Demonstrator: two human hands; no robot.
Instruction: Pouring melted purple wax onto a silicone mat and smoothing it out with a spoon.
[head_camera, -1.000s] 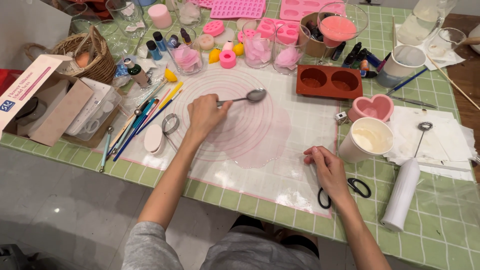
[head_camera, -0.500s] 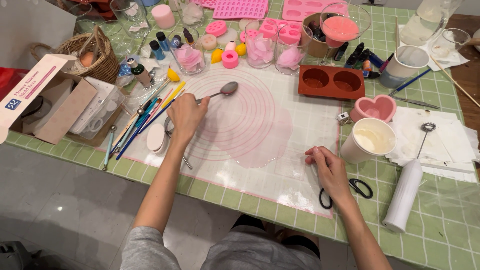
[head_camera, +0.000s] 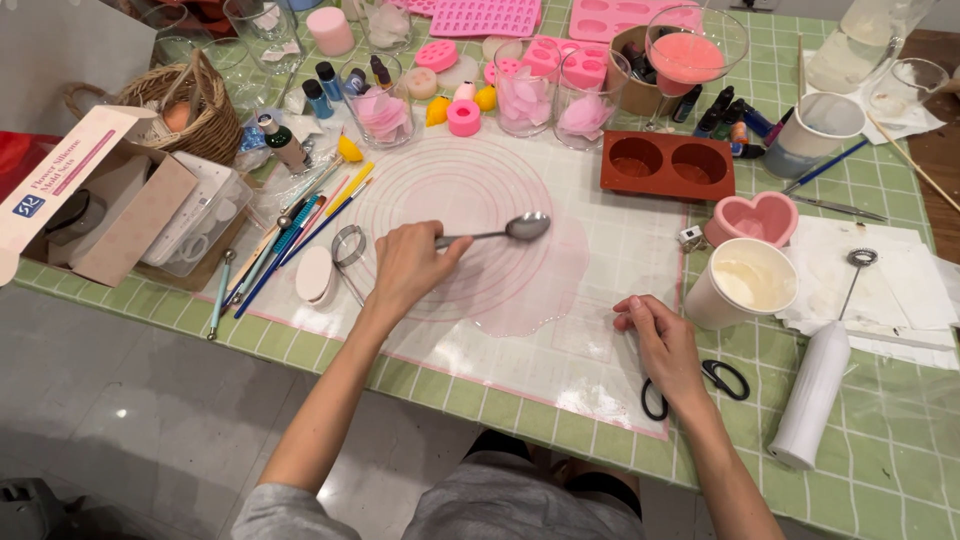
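My left hand (head_camera: 408, 268) grips the handle of a metal spoon (head_camera: 517, 229), whose bowl lies over a thin pale pink sheet (head_camera: 540, 275) spread on the white silicone mat (head_camera: 590, 370) with pink ring markings. My right hand (head_camera: 662, 345) rests palm down on the mat's right front part, fingers loosely curled, holding nothing. Black-handled scissors (head_camera: 718, 380) lie just beside it. A white paper cup (head_camera: 742, 282) with cream-coloured contents stands to the right of the mat.
A brown two-cavity mould (head_camera: 667, 165), a pink heart mould (head_camera: 757, 217) and a white cylinder (head_camera: 811, 392) lie right. Glasses with pink pieces (head_camera: 587, 105), small bottles and pink moulds line the back. Pens (head_camera: 300, 235), an oval cutter (head_camera: 348, 244), a basket (head_camera: 185, 105) and a box (head_camera: 95, 195) sit left.
My left hand first moved left with the spoon, then came back right and lower over the pink sheet. My right hand stayed resting on the mat.
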